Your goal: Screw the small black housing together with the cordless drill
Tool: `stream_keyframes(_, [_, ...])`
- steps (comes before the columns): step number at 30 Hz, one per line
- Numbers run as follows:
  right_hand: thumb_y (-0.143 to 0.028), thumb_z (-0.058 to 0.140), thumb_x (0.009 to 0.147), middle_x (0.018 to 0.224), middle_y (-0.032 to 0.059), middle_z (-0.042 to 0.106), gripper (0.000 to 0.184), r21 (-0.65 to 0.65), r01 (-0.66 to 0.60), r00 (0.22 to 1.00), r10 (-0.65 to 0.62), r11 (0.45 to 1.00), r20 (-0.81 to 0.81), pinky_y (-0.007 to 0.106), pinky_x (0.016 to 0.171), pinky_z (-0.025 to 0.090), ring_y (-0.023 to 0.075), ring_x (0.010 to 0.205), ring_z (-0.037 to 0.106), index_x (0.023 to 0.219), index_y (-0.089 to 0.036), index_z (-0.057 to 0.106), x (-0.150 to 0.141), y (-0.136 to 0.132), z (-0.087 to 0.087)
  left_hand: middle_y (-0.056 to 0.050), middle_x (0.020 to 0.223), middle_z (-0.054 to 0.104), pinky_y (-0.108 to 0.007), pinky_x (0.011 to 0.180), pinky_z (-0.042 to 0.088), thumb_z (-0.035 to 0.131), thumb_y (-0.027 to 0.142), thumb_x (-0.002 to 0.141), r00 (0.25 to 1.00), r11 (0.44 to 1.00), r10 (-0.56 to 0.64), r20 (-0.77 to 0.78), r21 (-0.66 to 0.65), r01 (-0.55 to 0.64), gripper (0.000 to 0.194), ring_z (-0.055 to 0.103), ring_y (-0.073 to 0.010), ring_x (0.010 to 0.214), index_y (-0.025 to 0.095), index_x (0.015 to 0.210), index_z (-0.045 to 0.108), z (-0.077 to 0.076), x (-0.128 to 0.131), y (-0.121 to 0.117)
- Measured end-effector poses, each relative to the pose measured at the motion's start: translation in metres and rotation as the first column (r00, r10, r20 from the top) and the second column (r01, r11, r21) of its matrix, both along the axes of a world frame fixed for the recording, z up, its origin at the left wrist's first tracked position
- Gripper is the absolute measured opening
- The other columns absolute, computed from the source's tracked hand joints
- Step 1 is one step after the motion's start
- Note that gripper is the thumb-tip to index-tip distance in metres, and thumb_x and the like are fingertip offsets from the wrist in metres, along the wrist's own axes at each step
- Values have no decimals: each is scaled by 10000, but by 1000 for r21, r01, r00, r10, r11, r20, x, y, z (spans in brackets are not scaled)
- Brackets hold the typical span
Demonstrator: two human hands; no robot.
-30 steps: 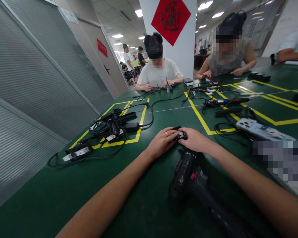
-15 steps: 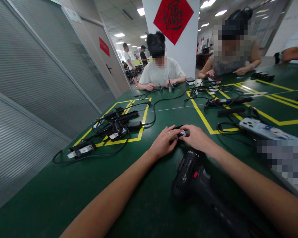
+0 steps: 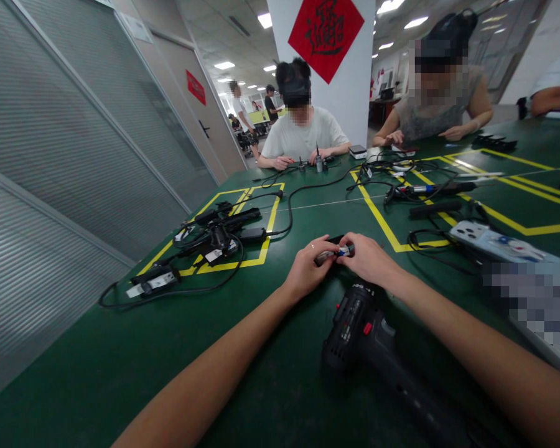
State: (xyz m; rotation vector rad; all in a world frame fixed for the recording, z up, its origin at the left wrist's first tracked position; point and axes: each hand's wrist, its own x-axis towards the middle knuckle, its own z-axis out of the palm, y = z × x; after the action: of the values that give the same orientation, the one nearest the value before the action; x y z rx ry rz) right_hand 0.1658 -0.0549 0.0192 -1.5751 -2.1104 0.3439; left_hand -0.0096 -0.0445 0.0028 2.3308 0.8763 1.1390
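Note:
Both hands meet over the green table, their fingers closed around a small dark piece (image 3: 336, 239) with silver and blue-and-white parts. My left hand (image 3: 304, 267), wearing a ring, pinches its left end between thumb and fingers. At its right end, beside the blue-and-white part, my right hand (image 3: 364, 256) grips with bent fingers. Much of the piece is covered by the fingers, so its kind cannot be made out. Just below my right hand lies a black cordless drill (image 3: 354, 330) with red buttons, its handle pointing to the lower right.
A heap of black cables and devices (image 3: 219, 236) lies at left inside yellow tape. More cables and a pen-like tool (image 3: 432, 190) lie at right, near a pale-blue cased phone (image 3: 504, 242). Across the table (image 3: 261, 323), two people wearing headsets sit working.
My left fingers have shifted slightly, baring more of the piece's silver part. My right hand stays nearly in place, and the drill has not moved.

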Motion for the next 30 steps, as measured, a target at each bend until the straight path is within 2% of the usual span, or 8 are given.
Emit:
stream_keyframes(11, [-329, 563, 874, 1080, 52, 638, 266, -45, -11, 1000, 10, 999, -24, 399, 760, 532, 187, 889, 633, 1091, -176, 581, -2, 1, 3, -57, 1030, 673, -384, 1016, 419, 557, 146, 790, 996, 996, 82, 25, -31, -82, 213, 548, -191, 1139, 185, 978, 650, 0, 1, 0])
stream_keyframes(24, [-331, 565, 873, 1075, 52, 641, 270, -74, 13, 1000, -14, 997, -16, 400, 762, 532, 189, 894, 634, 1092, -175, 581, -4, 3, 3, -73, 1003, 651, -350, 939, 458, 569, 246, 822, 991, 989, 131, 42, -78, -127, 217, 579, -175, 1020, 174, 1003, 663, 4, 6, 0])
stream_keyframes(27, [-335, 568, 870, 1078, 53, 639, 288, -84, 58, 998, -56, 995, 21, 402, 761, 532, 193, 899, 633, 1108, -172, 572, -3, 2, 5, -68, 996, 624, -324, 890, 474, 566, 262, 825, 991, 989, 136, 9, -66, -135, 200, 576, -164, 981, 178, 963, 685, 6, 5, 0])
stream_keyframes(30, [-351, 567, 867, 1118, 64, 622, 310, -91, 169, 982, -160, 981, 98, 422, 787, 521, 207, 939, 621, 1121, -173, 564, -1, 0, 10, -61, 963, 611, -308, 847, 482, 555, 281, 832, 989, 987, 142, -27, -69, -144, 202, 576, -153, 925, 176, 930, 697, 8, 3, 1])
